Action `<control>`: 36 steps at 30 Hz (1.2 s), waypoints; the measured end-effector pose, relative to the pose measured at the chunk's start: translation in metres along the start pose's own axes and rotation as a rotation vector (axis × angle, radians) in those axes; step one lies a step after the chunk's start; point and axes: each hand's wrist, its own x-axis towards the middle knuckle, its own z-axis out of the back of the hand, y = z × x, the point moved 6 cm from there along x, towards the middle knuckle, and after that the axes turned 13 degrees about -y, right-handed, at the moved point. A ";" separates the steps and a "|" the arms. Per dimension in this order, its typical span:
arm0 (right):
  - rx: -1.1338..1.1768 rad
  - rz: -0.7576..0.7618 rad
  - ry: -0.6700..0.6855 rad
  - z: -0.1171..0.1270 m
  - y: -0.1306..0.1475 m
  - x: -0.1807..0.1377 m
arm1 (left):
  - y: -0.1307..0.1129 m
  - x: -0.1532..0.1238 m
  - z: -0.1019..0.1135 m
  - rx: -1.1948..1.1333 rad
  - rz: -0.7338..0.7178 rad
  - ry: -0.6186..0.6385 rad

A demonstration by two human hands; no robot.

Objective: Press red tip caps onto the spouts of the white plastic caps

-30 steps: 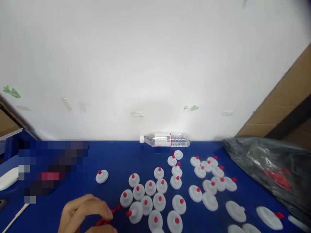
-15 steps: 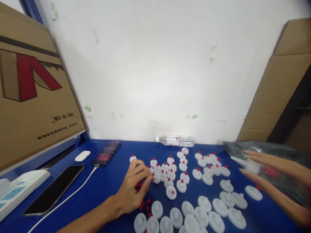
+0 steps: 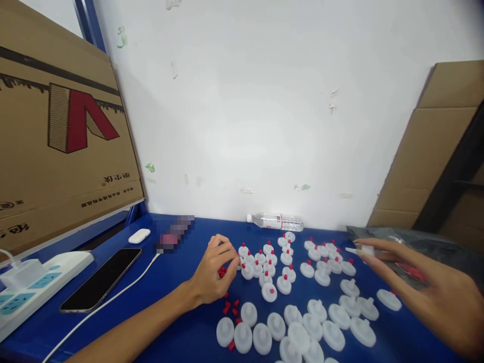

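My left hand [image 3: 215, 269] is closed, thumb and fingertips together beside a cluster of white discs with red caps [image 3: 258, 268]. What its fingertips hold, if anything, is hidden. Loose red caps [image 3: 227, 307] lie under and just below that hand. On the right, my right hand [image 3: 427, 282] grips a small white piece with a thin pointed tip [image 3: 366, 250] between thumb and fingers, the tip aimed left. Below that tip stand more capped discs [image 3: 322, 278]. Along the front lie several white discs without caps [image 3: 276, 326], their stems facing up.
A clear plastic bottle [image 3: 278, 222] lies against the wall. On the left are a phone [image 3: 101, 280], a white case [image 3: 139, 236], a cable [image 3: 113, 295] and a power strip [image 3: 43, 285]. A dark plastic bag [image 3: 401, 243] lies at right beneath cardboard [image 3: 408, 166].
My right hand has moved left with the white pointed piece, bringing it nearer the capped discs. The left hand keeps nearly the same spot. The whole view has shifted slightly.
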 end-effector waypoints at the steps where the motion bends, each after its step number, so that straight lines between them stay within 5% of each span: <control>1: 0.012 0.006 0.062 -0.003 -0.002 0.000 | 0.001 0.001 -0.002 -0.002 -0.005 0.032; 8: -0.033 -0.011 0.189 -0.011 -0.013 0.000 | 0.003 0.008 -0.008 -0.049 0.006 0.428; 15: -0.022 -0.020 0.225 -0.011 -0.006 0.000 | -0.001 0.006 -0.006 -0.083 0.111 0.657; 36: 0.089 0.134 0.275 -0.018 0.025 -0.008 | -0.003 -0.005 -0.017 -0.104 0.147 0.738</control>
